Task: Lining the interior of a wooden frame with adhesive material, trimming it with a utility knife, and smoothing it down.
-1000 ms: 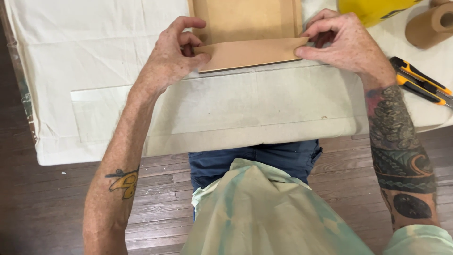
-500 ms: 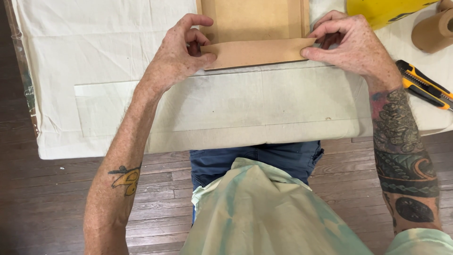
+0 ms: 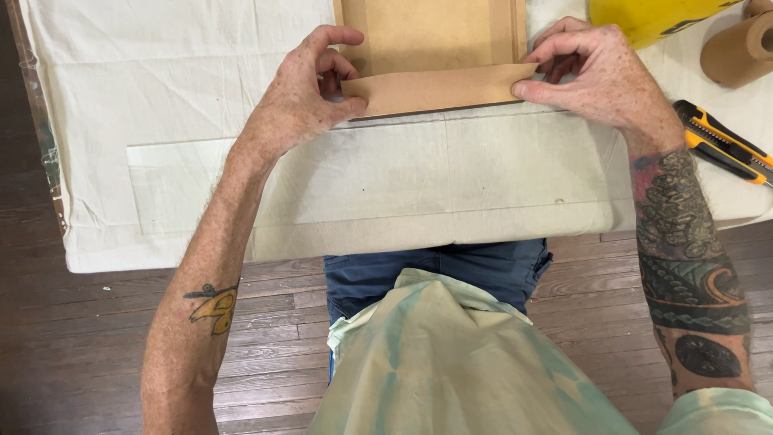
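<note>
My left hand (image 3: 302,101) and right hand (image 3: 604,76) pinch the ends of a brown paper strip (image 3: 439,87) folded over the board's (image 3: 431,32) near edge, mid-worktop (image 3: 386,193); fold made, pressing flat looks left, knife (image 3: 721,145) untouched at the right edge.

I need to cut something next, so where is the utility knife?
The yellow and black utility knife lies on the cloth-covered table at the right edge, just beyond the right hand.
</note>
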